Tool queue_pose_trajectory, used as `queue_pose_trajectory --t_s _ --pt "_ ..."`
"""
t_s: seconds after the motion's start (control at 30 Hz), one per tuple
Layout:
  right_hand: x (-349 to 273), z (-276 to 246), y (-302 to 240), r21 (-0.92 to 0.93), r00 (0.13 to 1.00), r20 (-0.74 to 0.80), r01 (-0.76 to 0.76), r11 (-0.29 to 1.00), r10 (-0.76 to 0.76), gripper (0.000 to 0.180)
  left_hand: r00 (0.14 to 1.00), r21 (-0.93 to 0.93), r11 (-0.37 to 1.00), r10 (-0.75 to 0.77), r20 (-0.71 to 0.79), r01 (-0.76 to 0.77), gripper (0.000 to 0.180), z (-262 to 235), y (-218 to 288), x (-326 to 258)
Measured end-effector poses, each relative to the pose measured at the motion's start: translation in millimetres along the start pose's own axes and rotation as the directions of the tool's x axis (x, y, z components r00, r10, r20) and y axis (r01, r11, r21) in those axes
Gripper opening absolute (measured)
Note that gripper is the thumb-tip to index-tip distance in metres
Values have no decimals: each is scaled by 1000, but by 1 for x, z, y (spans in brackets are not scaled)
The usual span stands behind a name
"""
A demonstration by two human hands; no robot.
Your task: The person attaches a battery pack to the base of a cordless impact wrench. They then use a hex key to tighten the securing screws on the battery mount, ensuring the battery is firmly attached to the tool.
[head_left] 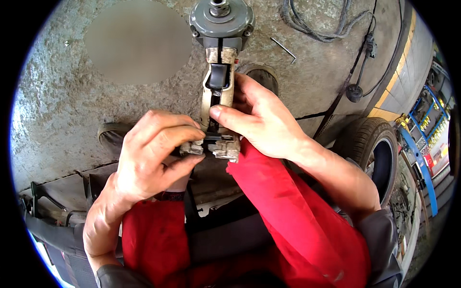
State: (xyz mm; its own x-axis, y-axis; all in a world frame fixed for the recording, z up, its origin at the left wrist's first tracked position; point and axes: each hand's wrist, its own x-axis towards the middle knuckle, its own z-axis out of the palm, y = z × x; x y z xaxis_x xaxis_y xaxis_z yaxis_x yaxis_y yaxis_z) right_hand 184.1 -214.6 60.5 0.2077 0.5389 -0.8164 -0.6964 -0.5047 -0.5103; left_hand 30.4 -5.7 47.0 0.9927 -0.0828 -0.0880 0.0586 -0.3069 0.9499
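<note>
A power tool (pixel 218 62), which looks like an impact wrench, lies in front of me with its round grey head (pixel 222 26) away from me. Its worn beige handle (pixel 207 103) points toward me, and a dark gap runs along its middle below the black trigger (pixel 219 76). My right hand (pixel 261 115) wraps the handle from the right, thumb pressed on its front. At the handle's near end sits a chipped, dirty base (pixel 225 148). My left hand (pixel 156 153) pinches the base's left part (pixel 192 147) between thumb and fingers.
A small hex key (pixel 283 50) lies on the stained concrete floor (pixel 53 96). Coiled cable (pixel 326 33) and a cord with a plug (pixel 354 92) lie at the right. A tyre (pixel 367 144) is beside my right arm. My red-trousered legs (pixel 297 211) are below the tool.
</note>
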Motion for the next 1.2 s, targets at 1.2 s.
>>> queue_pose_trajectory --t_s 1.2 --pt "-16 -92 3 -209 987 151 78 975 -47 70 994 42 999 -26 105 22 54 69 39 63"
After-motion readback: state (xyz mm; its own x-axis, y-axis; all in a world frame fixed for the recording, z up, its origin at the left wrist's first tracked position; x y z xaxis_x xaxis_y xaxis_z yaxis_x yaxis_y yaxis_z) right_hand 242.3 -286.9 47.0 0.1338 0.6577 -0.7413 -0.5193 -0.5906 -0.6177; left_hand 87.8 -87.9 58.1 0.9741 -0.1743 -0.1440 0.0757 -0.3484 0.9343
